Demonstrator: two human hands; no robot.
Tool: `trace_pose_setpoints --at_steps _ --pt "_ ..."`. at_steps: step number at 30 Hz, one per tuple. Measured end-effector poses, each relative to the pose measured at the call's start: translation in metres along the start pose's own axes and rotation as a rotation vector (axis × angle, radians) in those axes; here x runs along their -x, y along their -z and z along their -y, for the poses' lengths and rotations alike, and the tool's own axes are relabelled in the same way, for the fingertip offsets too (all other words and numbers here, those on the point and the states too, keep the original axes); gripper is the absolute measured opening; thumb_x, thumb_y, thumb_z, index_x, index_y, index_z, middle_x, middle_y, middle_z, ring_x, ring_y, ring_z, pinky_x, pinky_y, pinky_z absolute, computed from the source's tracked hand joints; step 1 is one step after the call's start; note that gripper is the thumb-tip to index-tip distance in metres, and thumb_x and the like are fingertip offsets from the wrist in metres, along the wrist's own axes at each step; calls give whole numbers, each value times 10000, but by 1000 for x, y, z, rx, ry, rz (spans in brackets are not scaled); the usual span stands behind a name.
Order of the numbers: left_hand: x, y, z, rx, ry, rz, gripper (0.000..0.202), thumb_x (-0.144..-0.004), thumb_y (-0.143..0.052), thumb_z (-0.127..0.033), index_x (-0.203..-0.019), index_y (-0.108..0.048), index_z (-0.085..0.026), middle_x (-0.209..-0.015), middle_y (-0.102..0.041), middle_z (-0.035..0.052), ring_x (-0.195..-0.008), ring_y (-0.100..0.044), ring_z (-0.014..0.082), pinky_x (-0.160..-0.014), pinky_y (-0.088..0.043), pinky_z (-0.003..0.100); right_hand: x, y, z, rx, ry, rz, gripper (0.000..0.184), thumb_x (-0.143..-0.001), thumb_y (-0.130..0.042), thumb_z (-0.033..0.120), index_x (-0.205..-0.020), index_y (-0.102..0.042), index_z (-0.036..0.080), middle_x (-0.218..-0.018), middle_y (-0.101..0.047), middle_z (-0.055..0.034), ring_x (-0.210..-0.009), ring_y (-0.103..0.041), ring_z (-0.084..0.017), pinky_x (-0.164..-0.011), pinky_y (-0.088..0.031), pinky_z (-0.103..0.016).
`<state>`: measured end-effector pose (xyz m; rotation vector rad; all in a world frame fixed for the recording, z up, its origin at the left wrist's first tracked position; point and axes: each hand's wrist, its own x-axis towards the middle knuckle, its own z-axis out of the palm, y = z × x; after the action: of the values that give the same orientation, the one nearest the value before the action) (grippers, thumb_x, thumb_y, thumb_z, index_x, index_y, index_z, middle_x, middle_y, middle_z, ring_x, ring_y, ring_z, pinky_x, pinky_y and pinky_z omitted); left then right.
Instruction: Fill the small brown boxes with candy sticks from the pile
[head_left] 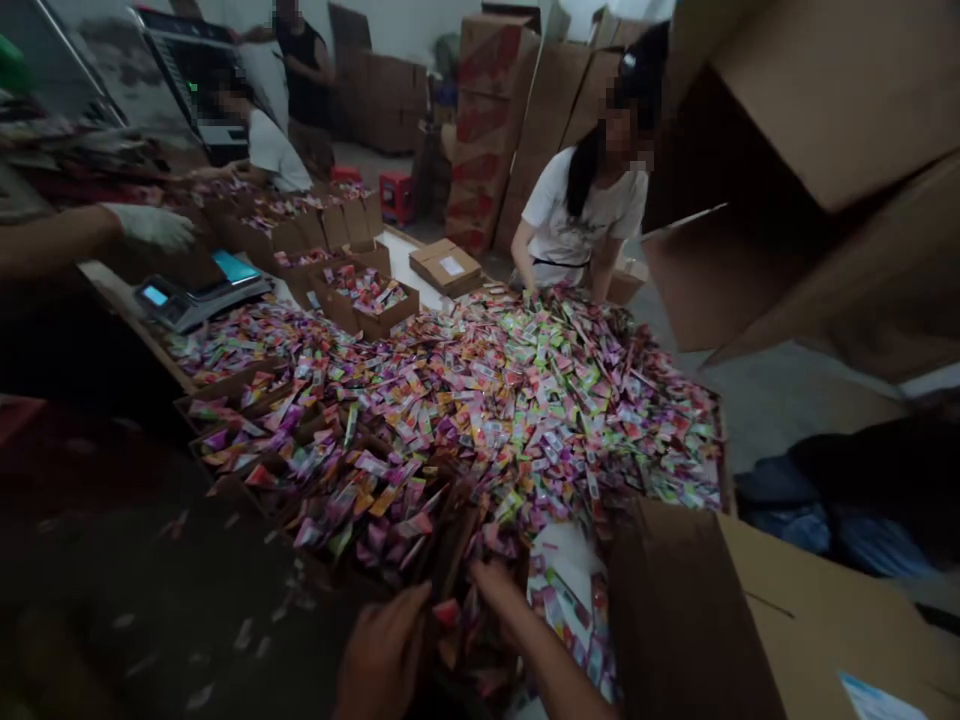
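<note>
A large heap of small, colourful wrapped packets [480,400] covers the table in front of me. Close to my body stands an open cardboard box [450,530] with packets in it, dark and partly blurred. My left hand [386,645] is closed at the left side of this box, fingers together and seemingly around its wall. My right hand [495,590] reaches down at the box's right side, among the packets. Its fingertips are hidden there, so whether it holds any packets does not show.
Filled boxes [300,440] line the table's left edge. A digital scale [202,290] sits beside a co-worker's gloved hand [154,228]. Opposite, another person [581,210] handles the heap. Large cartons [810,610] crowd the right, and packets litter the floor at left.
</note>
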<state>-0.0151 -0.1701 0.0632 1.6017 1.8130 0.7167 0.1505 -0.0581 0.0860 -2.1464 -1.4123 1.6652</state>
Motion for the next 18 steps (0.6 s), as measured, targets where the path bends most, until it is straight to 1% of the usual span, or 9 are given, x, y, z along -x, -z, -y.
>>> trace_pose_setpoints --at_steps 2,4,5,7,10,12,14,16,18 --pt "-2 22 -2 -263 -70 -125 361 -881 -561 -344 -1226 -642 -271 -1229 -663 100 -1134 -587 294 -947 -408 466 12 9 -2 -175 -12 195 418 -845 -443 401 -1177 -581 188 -1102 -703 -100 -950 -693 -256 -679 -578 -359" --pt "-12 37 -8 -434 -78 -53 232 -847 -619 -305 -1054 -697 -236 -1136 -677 105 -1099 -571 310 -925 -371 501 22 22 -5 -239 23 355 572 -759 -576 460 -1275 -502 223 -1171 -670 -97 -967 -681 -289 -626 -580 -393" --pt "-18 40 -10 -478 -93 35 152 -847 -622 -280 -964 -700 -224 -1071 -685 92 -1063 -574 300 -918 -359 508 26 26 -7 -184 74 361 680 -690 -665 462 -1302 -480 231 -1198 -655 -101 -1008 -663 -304 -668 -580 -410" --pt "-26 43 -10 -522 -141 201 86 -870 -592 -220 -881 -677 -211 -969 -686 60 -998 -571 268 -930 -326 523 27 27 -9 41 209 234 840 -578 -786 464 -1320 -479 220 -1217 -642 -115 -1094 -618 -321 -829 -546 -435" --pt "-26 49 -1 -559 -291 314 118 -891 -556 -156 -914 -659 -207 -888 -676 37 -960 -545 230 -1013 -222 553 22 6 -7 235 335 105 850 -612 -779 506 -1335 -478 176 -1214 -643 -141 -1141 -589 -323 -964 -468 -436" --pt "-24 62 5 -591 -406 322 105 -896 -562 -169 -930 -654 -206 -851 -667 28 -942 -529 216 -1050 -155 552 18 -15 -1 247 381 130 795 -661 -751 418 -1355 -461 159 -1172 -665 -140 -1082 -624 -315 -929 -483 -423" --pt "-26 81 8 -638 -486 344 80 -894 -578 -194 -924 -651 -197 -837 -660 31 -917 -520 213 -1018 -198 510 13 -32 5 222 409 125 700 -672 -710 271 -1325 -495 141 -1123 -689 -134 -1027 -652 -297 -894 -498 -392" --pt "-34 101 7 -670 -566 424 61 -887 -591 -206 -900 -647 -184 -843 -657 39 -888 -518 212 -898 -287 430 6 -42 9 161 400 93 584 -689 -654 196 -1262 -555 137 -1109 -702 -118 -1010 -663 -263 -877 -507 -345" --pt "-44 114 4 -665 -650 500 61 -890 -587 -221 -888 -637 -186 -851 -655 42 -881 -520 216 -793 -303 385 -1 -45 9 100 367 79 469 -727 -628 213 -1192 -610 151 -1091 -715 -88 -975 -675 -227 -834 -521 -299"
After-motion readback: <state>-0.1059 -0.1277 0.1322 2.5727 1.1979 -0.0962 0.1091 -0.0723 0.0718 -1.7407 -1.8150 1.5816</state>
